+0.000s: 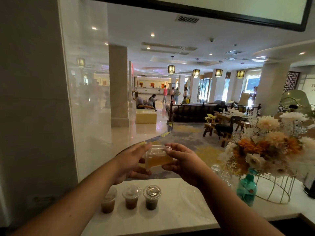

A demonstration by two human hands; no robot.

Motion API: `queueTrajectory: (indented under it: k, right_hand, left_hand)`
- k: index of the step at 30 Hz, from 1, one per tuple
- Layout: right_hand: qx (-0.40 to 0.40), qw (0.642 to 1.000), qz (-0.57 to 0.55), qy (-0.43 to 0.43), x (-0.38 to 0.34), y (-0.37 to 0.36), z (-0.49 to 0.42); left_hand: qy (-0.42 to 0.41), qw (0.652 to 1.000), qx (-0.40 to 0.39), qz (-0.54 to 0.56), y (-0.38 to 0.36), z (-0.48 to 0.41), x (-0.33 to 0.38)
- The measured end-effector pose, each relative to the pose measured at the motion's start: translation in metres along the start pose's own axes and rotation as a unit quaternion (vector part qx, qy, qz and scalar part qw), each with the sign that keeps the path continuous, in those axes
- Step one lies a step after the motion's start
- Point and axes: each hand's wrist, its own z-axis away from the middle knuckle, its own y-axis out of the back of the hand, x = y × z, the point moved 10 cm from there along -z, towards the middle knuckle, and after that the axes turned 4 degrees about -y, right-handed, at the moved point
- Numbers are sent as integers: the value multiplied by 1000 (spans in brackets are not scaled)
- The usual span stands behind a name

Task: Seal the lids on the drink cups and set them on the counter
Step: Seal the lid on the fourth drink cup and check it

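Both hands, the left hand (131, 160) and right hand (183, 161), pinch the amber drink cup (157, 159) and its lid (159, 148) above the counter (170, 217), apparently mid-sealing; next it likely joins the three lidded cups (131, 198) at seven o'clock.

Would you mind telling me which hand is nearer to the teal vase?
Right. The right hand grips the held cup just left of and above the teal vase; the left hand is farther left, across the cup.
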Motion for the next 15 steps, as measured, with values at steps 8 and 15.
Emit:
queueTrajectory:
  k: [8,15]
  right_hand:
    - [14,999,9,-29,4,2,0]
    - [-25,1000,-9,14,-3,-5,4]
  left_hand:
    - [-58,998,-31,5,-2,1,10]
    - [-14,1000,16,-2,3,-5,3]
